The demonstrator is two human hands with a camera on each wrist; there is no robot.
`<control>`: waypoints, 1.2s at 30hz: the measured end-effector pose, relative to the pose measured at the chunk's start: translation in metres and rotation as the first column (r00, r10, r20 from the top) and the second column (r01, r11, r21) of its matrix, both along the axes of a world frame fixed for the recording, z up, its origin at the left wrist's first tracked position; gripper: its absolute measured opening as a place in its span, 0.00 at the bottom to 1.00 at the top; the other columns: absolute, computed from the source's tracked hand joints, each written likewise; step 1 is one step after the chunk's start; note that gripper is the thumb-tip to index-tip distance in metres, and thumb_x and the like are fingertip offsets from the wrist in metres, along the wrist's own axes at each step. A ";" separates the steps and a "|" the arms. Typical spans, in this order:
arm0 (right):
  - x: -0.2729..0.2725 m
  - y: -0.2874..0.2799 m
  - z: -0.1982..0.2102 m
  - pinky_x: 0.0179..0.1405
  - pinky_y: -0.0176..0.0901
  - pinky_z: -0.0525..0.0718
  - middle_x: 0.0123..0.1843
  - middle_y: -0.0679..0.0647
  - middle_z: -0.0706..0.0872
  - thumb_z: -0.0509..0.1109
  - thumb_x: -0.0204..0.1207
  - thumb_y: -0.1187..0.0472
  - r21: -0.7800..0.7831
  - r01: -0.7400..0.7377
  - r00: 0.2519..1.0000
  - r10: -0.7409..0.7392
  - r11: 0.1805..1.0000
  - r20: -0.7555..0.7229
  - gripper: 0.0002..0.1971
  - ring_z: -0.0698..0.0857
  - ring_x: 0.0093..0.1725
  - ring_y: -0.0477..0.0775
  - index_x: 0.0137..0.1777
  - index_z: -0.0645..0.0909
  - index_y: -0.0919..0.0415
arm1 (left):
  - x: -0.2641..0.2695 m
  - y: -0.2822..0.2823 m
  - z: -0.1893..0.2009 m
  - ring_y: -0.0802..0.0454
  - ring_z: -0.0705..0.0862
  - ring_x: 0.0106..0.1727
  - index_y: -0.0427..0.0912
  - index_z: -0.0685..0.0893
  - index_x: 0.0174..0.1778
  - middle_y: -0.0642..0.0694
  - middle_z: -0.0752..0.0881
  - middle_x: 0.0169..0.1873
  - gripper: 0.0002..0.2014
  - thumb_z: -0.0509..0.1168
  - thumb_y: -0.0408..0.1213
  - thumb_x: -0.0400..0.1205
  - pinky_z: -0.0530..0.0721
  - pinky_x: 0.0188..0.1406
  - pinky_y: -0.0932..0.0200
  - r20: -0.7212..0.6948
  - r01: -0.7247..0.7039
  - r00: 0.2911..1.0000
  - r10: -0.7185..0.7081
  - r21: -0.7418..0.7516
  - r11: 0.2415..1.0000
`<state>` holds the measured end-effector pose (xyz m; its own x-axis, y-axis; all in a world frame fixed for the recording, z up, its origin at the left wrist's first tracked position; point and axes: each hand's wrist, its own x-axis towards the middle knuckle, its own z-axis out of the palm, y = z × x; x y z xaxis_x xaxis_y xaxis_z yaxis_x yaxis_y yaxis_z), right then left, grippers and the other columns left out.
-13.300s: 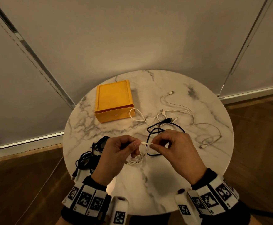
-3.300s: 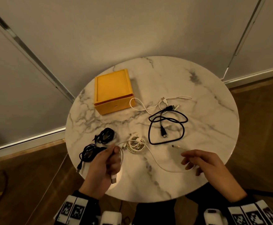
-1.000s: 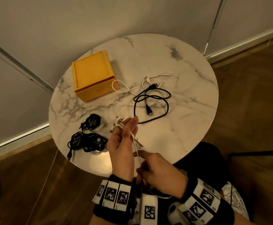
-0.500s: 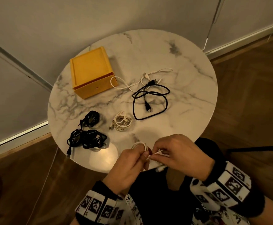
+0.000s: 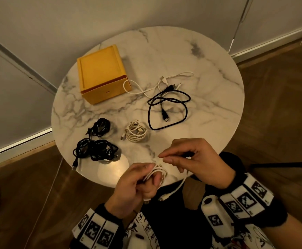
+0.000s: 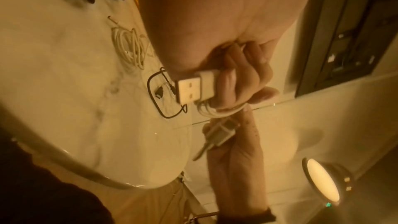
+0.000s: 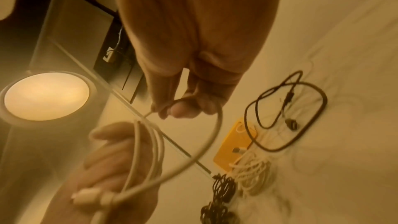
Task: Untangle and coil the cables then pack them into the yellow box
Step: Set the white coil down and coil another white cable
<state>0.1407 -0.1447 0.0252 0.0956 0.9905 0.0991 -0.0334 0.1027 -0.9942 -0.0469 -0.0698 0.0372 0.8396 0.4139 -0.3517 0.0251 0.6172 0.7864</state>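
Both hands work at the near rim of a round white marble table [image 5: 209,72]: the left hand [image 5: 134,184] grips several loops of a thin white USB cable [image 5: 158,172] wound round its fingers, while the right hand [image 5: 195,160] pinches the cable's free length. Just beyond them lie a coiled white cable [image 5: 135,132] and two black bundles [image 5: 94,150]; farther off, a loose black cable [image 5: 168,112], a loose white cable [image 5: 157,85] and the closed yellow box [image 5: 101,74].
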 end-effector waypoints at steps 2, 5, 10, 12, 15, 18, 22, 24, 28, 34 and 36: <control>-0.013 0.002 -0.006 0.30 0.36 0.77 0.33 0.53 0.83 0.72 0.76 0.65 -0.007 0.061 0.994 -0.061 0.998 -0.095 0.09 0.78 0.25 0.49 0.54 0.89 0.66 | -0.001 0.001 0.004 0.58 0.56 0.18 0.39 0.82 0.29 0.54 0.58 0.17 0.18 0.71 0.50 0.75 0.57 0.20 0.64 0.055 -0.020 0.998 0.024 -0.065 0.998; -0.033 0.005 -0.010 0.27 0.32 0.76 0.30 0.50 0.84 0.69 0.78 0.63 -0.073 0.110 0.978 -0.121 0.991 -0.168 0.10 0.78 0.23 0.47 0.54 0.89 0.62 | -0.002 0.007 0.007 0.57 0.55 0.18 0.39 0.81 0.29 0.53 0.57 0.17 0.16 0.69 0.47 0.77 0.59 0.18 0.64 0.116 -0.056 0.991 0.070 -0.122 0.991; -0.045 0.006 -0.011 0.25 0.38 0.76 0.31 0.50 0.84 0.65 0.82 0.59 -0.109 0.061 0.973 -0.083 0.992 -0.215 0.11 0.77 0.21 0.47 0.56 0.86 0.62 | -0.002 0.010 0.010 0.56 0.53 0.17 0.41 0.79 0.24 0.54 0.56 0.16 0.17 0.74 0.47 0.71 0.54 0.17 0.63 0.082 -0.161 0.981 0.178 -0.183 0.970; -0.047 0.006 -0.011 0.26 0.37 0.75 0.34 0.53 0.83 0.62 0.83 0.60 -0.121 0.021 0.971 -0.049 0.992 -0.234 0.12 0.76 0.23 0.48 0.58 0.84 0.65 | -0.003 0.010 0.011 0.56 0.52 0.16 0.42 0.78 0.23 0.54 0.54 0.16 0.18 0.77 0.48 0.68 0.52 0.17 0.62 0.040 -0.214 0.974 0.224 -0.179 0.960; -0.055 0.005 -0.010 0.29 0.37 0.75 0.36 0.56 0.82 0.64 0.83 0.57 -0.134 0.015 0.986 -0.037 0.991 -0.161 0.11 0.76 0.26 0.50 0.56 0.82 0.63 | -0.001 0.011 0.010 0.56 0.52 0.16 0.41 0.77 0.24 0.54 0.54 0.16 0.18 0.77 0.47 0.67 0.54 0.15 0.63 0.030 -0.260 0.962 0.271 -0.204 0.944; -0.058 0.007 -0.010 0.32 0.43 0.78 0.32 0.56 0.82 0.63 0.83 0.52 -0.139 0.057 0.998 -0.056 0.989 0.011 0.13 0.80 0.26 0.49 0.52 0.80 0.61 | 0.000 0.010 0.007 0.56 0.53 0.16 0.40 0.78 0.25 0.53 0.55 0.16 0.17 0.76 0.46 0.69 0.57 0.15 0.63 0.055 -0.270 0.955 0.291 -0.238 0.933; -0.057 0.007 -0.010 0.37 0.50 0.85 0.37 0.58 0.88 0.61 0.84 0.54 -0.150 0.059 0.997 -0.052 0.987 0.051 0.12 0.87 0.31 0.55 0.59 0.81 0.59 | 0.001 0.014 0.001 0.56 0.62 0.19 0.36 0.81 0.39 0.52 0.66 0.18 0.13 0.63 0.41 0.84 0.67 0.23 0.62 0.195 -0.197 0.938 0.287 -0.382 0.903; -0.057 0.006 -0.011 0.32 0.48 0.83 0.39 0.64 0.87 0.62 0.84 0.58 -0.181 -0.002 0.987 -0.027 0.983 -0.158 0.12 0.86 0.27 0.57 0.62 0.80 0.60 | 0.003 0.016 0.001 0.57 0.69 0.20 0.35 0.81 0.43 0.51 0.73 0.19 0.11 0.63 0.40 0.84 0.73 0.26 0.63 0.194 -0.224 0.926 0.324 -0.409 0.885; -0.055 0.005 -0.019 0.23 0.38 0.80 0.36 0.70 0.81 0.69 0.76 0.67 -0.239 0.017 0.879 -0.128 0.971 -0.459 0.19 0.80 0.21 0.51 0.67 0.78 0.65 | 0.014 0.016 0.007 0.57 0.74 0.21 0.35 0.85 0.40 0.51 0.74 0.20 0.08 0.71 0.37 0.76 0.78 0.26 0.63 0.138 -0.365 0.885 0.444 -0.385 0.848; -0.054 0.005 -0.020 0.20 0.40 0.74 0.27 0.58 0.82 0.67 0.77 0.74 -0.282 0.179 0.819 -0.301 0.943 -0.488 0.11 0.77 0.17 0.54 0.57 0.74 0.66 | 0.033 0.012 0.017 0.59 0.75 0.23 0.39 0.84 0.33 0.52 0.75 0.23 0.14 0.59 0.39 0.82 0.79 0.26 0.65 0.022 -0.547 0.770 0.637 -0.490 0.678; -0.053 0.003 -0.020 0.22 0.40 0.75 0.29 0.59 0.85 0.65 0.78 0.77 -0.258 0.178 0.823 -0.288 0.950 -0.490 0.07 0.80 0.20 0.55 0.50 0.77 0.68 | 0.034 0.013 0.018 0.58 0.77 0.28 0.39 0.81 0.38 0.52 0.77 0.27 0.12 0.59 0.36 0.86 0.82 0.29 0.64 0.033 -0.557 0.732 0.681 -0.546 0.626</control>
